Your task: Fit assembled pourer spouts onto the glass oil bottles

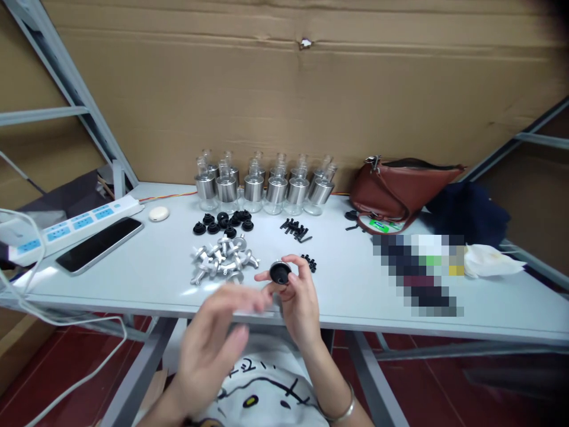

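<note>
Right hand point(299, 302): grip closed on a black round piece point(280, 272), pinched by the rim between thumb and fingertips. Piece held flat side up, in the air above the near edge of the tabletop point(347, 284), not resting on it. Hint of a silvery rim under the black; too small to be sure.

Left hand point(217, 341): blurred. Fingers stretched toward the base of the right hand. Cannot tell whether the grip has anything small in it or is bare.

Just beyond the hands: heap of silver metal fittings point(222, 260), loosely stacked. A few tiny black bits point(310, 263) just right of the held piece. Further back, a cluster of black caps point(224, 222) and a scatter of small black screws point(296, 229). Back row: glass bottles with metal collars point(262, 188), standing close together against the cardboard wall.

Left side: phone point(100, 243), power strip point(75, 222). Right side: brown bag point(400, 190).

Risks, as I judge them:
- Pinch is on the rim only. A slip would drop the piece past the table edge to the floor.
- A forearm reaching over the fittings could scatter the heap.
- Bottles stand shoulder to shoulder; knock one and its neighbours may topple.
- Tiny black bits lie near the edge and are easily swept off.
</note>
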Available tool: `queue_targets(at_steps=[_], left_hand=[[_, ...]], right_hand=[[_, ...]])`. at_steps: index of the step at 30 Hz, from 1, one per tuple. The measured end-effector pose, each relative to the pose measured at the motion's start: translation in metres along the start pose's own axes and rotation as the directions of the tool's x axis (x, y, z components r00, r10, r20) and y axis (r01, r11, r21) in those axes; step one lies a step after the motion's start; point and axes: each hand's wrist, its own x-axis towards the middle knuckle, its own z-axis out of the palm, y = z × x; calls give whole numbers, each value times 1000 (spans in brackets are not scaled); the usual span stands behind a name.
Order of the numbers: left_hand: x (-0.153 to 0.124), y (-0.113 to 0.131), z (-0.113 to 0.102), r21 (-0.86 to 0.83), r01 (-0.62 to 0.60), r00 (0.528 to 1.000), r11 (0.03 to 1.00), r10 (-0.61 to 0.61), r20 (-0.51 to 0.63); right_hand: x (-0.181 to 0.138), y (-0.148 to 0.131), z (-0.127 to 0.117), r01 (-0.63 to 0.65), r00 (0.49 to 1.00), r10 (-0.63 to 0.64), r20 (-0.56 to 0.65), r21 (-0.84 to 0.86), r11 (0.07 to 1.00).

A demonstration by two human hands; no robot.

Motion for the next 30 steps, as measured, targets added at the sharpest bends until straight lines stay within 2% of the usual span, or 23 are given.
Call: queue_targets(at_steps=[3, 5, 8, 10, 14, 19, 23, 30], left_hand=[[23, -25, 12, 102, 90, 995, 991, -85, -54], [31, -37, 18, 180, 73, 995, 981, -58, -84], [34, -47, 21, 219, 12, 1000, 976, -15, 13], [34, -49, 19, 201, -9, 997, 980, -8, 82], [34, -49, 15, 176, -55, 992, 983, 34, 125], [36, -49, 14, 175, -71, 992, 982, 50, 120], [35, -51, 12, 143, -37, 990, 989, 17, 139], [33, -53, 11, 131, 14, 991, 991, -31, 128]], right_hand=[[1, 0, -1, -10, 1000, 11, 7, -24, 1000], [0, 1, -2, -3, 999, 6, 39, -65, 998], [-2, 3, -3, 20, 996, -9, 88, -123, 992], [-3, 4, -4, 19, 994, -4, 108, -134, 991], [-4, 5, -5, 0, 990, 20, 141, -140, 990], [-5, 2, -5, 35, 988, 4, 155, -245, 969], [-7, 1, -5, 75, 982, -20, 190, -286, 955], [-10, 5, -9, 15, 979, 48, 196, -306, 952]])
